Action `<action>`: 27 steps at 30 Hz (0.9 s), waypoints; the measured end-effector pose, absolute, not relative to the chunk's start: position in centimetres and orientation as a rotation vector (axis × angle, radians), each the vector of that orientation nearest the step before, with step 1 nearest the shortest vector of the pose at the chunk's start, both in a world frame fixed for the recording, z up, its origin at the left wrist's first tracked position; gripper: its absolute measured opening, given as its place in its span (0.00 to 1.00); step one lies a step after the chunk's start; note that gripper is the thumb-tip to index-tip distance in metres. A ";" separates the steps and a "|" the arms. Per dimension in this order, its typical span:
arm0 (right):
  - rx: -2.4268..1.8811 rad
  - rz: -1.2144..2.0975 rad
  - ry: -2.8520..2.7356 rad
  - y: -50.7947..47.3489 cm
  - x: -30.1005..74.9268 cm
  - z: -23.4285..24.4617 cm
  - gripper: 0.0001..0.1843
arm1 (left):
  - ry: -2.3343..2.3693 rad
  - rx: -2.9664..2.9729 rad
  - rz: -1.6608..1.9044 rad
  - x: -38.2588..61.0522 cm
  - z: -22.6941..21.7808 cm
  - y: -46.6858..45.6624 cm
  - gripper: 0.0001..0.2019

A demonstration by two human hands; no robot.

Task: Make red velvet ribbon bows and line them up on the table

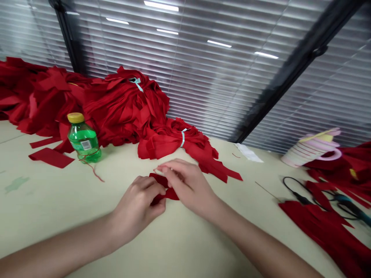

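A small piece of red fabric lies on the pale table between both hands. My left hand is curled and pinches the near edge of the piece. My right hand covers its far side, fingers bent and pressed down on it. Most of the fabric piece is hidden under the fingers.
Tied bundles of red fabric pile up along the back left by the blinds. A green bottle with a yellow cap stands at left near a loose red strip. At right lie red strips, black-handled scissors and a pale tape roll.
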State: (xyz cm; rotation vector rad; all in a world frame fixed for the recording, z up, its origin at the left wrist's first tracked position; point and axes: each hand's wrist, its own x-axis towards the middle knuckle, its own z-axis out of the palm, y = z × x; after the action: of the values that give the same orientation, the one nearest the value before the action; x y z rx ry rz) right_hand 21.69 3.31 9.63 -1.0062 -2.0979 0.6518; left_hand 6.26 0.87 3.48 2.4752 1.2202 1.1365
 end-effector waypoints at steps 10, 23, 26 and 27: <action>-1.056 0.674 -2.191 -1.0 23.1 6.8 0.13 | 1.358 2.288 1.178 5.9 4.4 0.3 0.13; -1.080 0.744 -2.291 -2.8 23.1 4.7 0.09 | 1.344 2.342 1.254 4.9 4.4 1.3 0.05; -1.042 0.813 -2.326 -3.1 23.1 4.5 0.10 | 1.336 2.346 1.281 4.8 4.6 1.3 0.05; -1.056 0.822 -2.328 -3.1 23.2 4.5 0.10 | 1.328 2.351 1.287 4.8 4.7 1.3 0.05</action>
State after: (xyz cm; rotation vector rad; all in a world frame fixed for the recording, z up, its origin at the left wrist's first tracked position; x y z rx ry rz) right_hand 23.17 -3.08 4.50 -1.0561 -2.3284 0.8222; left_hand 4.82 1.29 4.70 2.3506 1.3282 1.2869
